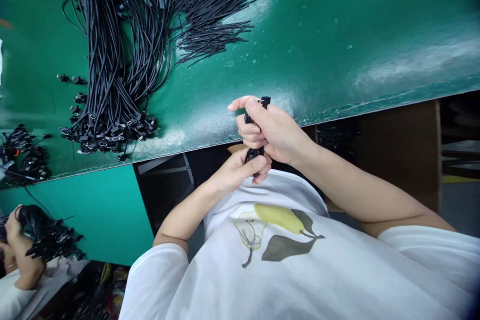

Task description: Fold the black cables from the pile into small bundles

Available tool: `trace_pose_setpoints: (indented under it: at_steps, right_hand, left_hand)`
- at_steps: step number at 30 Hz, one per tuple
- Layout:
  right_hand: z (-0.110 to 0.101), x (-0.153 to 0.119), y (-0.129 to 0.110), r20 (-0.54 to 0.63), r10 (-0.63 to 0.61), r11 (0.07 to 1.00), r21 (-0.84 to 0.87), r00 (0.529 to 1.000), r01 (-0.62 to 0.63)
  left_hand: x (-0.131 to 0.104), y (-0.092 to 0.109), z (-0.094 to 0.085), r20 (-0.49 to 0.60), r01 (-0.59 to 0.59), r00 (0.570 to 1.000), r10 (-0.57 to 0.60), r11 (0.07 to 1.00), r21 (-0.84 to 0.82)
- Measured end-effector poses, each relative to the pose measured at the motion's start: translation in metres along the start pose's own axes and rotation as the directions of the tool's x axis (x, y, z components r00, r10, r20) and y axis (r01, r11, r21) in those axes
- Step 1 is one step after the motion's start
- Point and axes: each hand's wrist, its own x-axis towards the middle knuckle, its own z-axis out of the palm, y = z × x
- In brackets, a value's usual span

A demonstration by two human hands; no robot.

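Close to my body, by the front edge of the green table (318, 50), both hands are closed on one small black cable (248, 119). My right hand (275, 127) is wrapped round its upper part, and a black connector (265, 101) sticks out above the thumb. Just below, touching it, my left hand (243, 170) grips the lower part of the cable in bent fingers. The cable seems folded or coiled, but the fingers cover most of it. To the left on the table lies a thick bundle of black cables (101, 45) with metal-tipped plugs (112, 132) at its near end.
Cut cable ends (213, 10) fan out at the top middle. A smaller pile of connectors (24, 152) sits at the table's left edge. At the lower left, a co-worker's arm (26, 260) is beside another cable bunch (52, 240). Dark cables (337, 137) lie below the table edge.
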Motion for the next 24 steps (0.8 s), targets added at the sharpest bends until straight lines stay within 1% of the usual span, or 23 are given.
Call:
trace_pose_setpoints:
  at_steps: [4,8,10,13,15,17,21,24]
  right_hand:
    - [0.003,0.004,-0.003,0.039,0.024,0.999,0.020,0.999,-0.025]
    - [0.003,0.008,-0.008,0.059,0.047,0.999,0.020,0.997,-0.049]
    - [0.003,0.007,-0.010,0.069,0.046,0.999,0.016,0.997,-0.047]
    - [0.002,0.004,-0.011,0.078,0.059,0.998,0.016,0.995,-0.061]
    - [0.002,0.003,-0.012,0.082,0.067,0.997,0.029,0.994,-0.069]
    - [0.001,0.003,-0.013,0.099,0.066,0.996,0.048,0.993,-0.071]
    - [-0.001,0.002,-0.014,0.184,0.085,0.993,0.066,0.979,-0.099]
    - [-0.002,0.001,-0.011,0.295,0.114,0.989,0.058,0.948,-0.137]
  left_hand:
    - [-0.005,0.003,-0.002,0.029,0.047,0.999,-0.044,0.992,-0.116]
    - [-0.003,0.005,0.003,0.051,0.050,0.998,-0.039,0.970,-0.238]
    - [0.000,0.003,0.006,0.035,0.054,0.998,-0.046,0.961,-0.271]
    - [0.003,0.002,0.007,0.015,0.090,0.996,-0.089,0.954,-0.286]
    - [0.003,0.002,0.007,0.025,0.121,0.993,-0.119,0.942,-0.312]
    - [0.001,0.002,0.005,0.046,0.133,0.991,-0.125,0.922,-0.363]
    - [-0.004,-0.001,0.004,0.083,0.144,0.989,-0.120,0.890,-0.433]
    - [-0.004,-0.002,0.010,0.082,0.139,0.990,-0.115,0.890,-0.434]
